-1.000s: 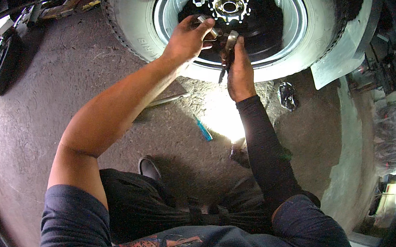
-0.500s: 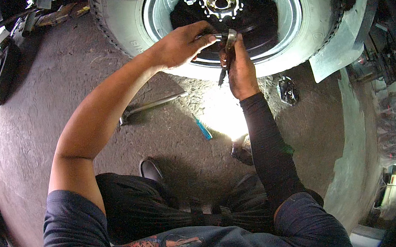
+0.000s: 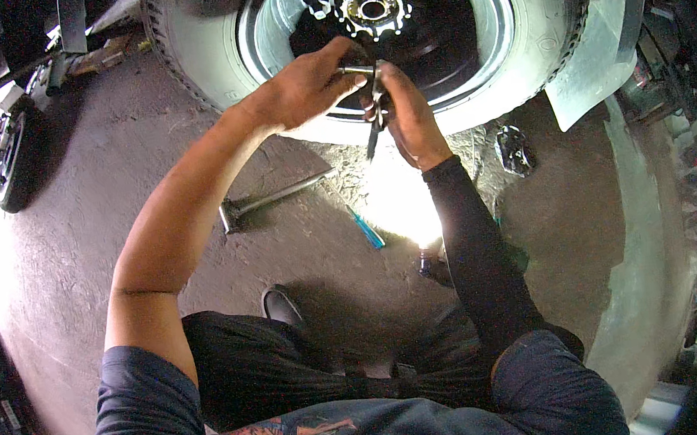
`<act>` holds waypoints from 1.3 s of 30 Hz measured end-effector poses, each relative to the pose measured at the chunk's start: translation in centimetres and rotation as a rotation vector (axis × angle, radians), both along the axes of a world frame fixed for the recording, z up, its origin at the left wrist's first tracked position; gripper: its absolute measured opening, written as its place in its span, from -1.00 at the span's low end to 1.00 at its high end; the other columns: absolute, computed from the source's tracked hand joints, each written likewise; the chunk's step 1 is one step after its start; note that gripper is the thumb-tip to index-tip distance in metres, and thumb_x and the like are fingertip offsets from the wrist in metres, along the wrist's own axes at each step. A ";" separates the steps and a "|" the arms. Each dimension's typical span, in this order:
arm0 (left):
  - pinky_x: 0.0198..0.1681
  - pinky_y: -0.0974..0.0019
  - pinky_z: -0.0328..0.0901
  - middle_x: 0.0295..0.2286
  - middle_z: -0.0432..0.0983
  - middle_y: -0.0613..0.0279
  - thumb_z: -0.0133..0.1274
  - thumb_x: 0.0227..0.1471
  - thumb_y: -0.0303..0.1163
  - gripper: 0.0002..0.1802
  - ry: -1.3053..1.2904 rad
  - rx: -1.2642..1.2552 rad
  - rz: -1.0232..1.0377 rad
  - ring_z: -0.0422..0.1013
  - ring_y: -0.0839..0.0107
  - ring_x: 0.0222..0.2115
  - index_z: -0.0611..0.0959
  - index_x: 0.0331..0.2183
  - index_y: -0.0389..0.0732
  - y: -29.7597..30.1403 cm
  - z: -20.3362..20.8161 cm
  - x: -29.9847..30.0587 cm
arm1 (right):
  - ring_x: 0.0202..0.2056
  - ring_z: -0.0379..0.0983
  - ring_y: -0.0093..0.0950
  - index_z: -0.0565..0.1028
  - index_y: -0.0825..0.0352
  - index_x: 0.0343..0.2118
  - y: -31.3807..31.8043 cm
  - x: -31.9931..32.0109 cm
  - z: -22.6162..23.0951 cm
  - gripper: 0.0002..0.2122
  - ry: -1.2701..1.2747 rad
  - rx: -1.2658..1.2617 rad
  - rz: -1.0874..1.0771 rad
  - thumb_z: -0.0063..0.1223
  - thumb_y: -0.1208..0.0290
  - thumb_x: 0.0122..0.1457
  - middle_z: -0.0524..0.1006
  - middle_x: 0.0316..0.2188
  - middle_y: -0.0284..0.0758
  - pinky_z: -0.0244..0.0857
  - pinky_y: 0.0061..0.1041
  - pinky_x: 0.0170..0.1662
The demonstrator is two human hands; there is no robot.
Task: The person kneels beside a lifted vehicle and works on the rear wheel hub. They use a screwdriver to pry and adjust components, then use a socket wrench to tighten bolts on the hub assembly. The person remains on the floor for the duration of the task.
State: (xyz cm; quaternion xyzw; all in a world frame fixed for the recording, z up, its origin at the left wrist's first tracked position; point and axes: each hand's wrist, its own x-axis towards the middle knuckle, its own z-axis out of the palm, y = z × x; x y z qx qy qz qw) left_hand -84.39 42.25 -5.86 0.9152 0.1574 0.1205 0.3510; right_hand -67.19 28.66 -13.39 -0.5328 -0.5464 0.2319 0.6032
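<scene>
In front of the wheel's opening, my left hand point(image 3: 304, 92) pinches a short slim metal rod point(image 3: 356, 69). Its thumb and fingers are closed, and the rod points toward my right hand point(image 3: 410, 114). That hand is wrapped round a tool with a metal head point(image 3: 377, 78) and a dark lower part hanging below the fingers. Its exact kind is unclear, and whether the rod is joined to the head cannot be told. Just beyond both hands is a bright metal hub point(image 3: 374, 10), set inside a large tyre and rim point(image 3: 545, 19).
On the floor lie a long-handled metal tool with a crosswise head point(image 3: 277, 193), a blue-handled screwdriver point(image 3: 367, 228) and a shiny black item point(image 3: 515, 151). A lit lamp point(image 3: 427, 264) shines toward the wheel. A small wheel point(image 3: 13, 161) stands left; a pale panel point(image 3: 583, 88) hangs right.
The view has shifted slightly, so the wheel sits a little further left. Both hands remain together at the rim, and the rod between them shows more fully.
</scene>
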 end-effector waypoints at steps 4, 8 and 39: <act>0.19 0.07 0.34 0.02 0.54 -0.20 0.11 0.32 -0.02 -0.09 -0.048 0.131 0.219 0.50 -0.01 0.07 -0.02 0.39 -0.17 0.5 0.8 0.7 | -0.44 0.39 -0.56 0.45 0.29 -0.14 3.0 0.0 0.3 -0.68 0.404 -0.041 -0.050 -0.10 0.09 0.47 0.41 -0.46 -0.38 0.46 -0.37 -0.25; 0.15 0.06 0.36 0.05 0.50 -0.20 0.13 0.29 0.03 -0.08 0.026 0.165 0.295 0.53 0.02 0.01 0.04 0.39 -0.16 -0.7 4.2 -1.1 | -0.41 0.43 -0.56 0.49 0.26 -0.22 5.9 0.5 0.8 -0.83 1.020 0.173 -0.140 0.13 0.26 0.36 0.44 -0.46 -0.42 0.46 -0.38 -0.26; -0.06 0.20 0.47 0.07 0.48 -0.08 0.18 0.28 -0.34 -0.25 0.083 0.044 0.412 0.59 0.25 -0.14 0.18 0.33 -0.19 -5.8 -0.5 -1.1 | -0.04 0.55 -0.12 0.16 0.56 0.03 19.2 1.0 0.5 -0.49 0.285 0.173 -0.824 0.23 0.38 0.26 0.53 -0.07 0.05 0.37 -0.23 0.07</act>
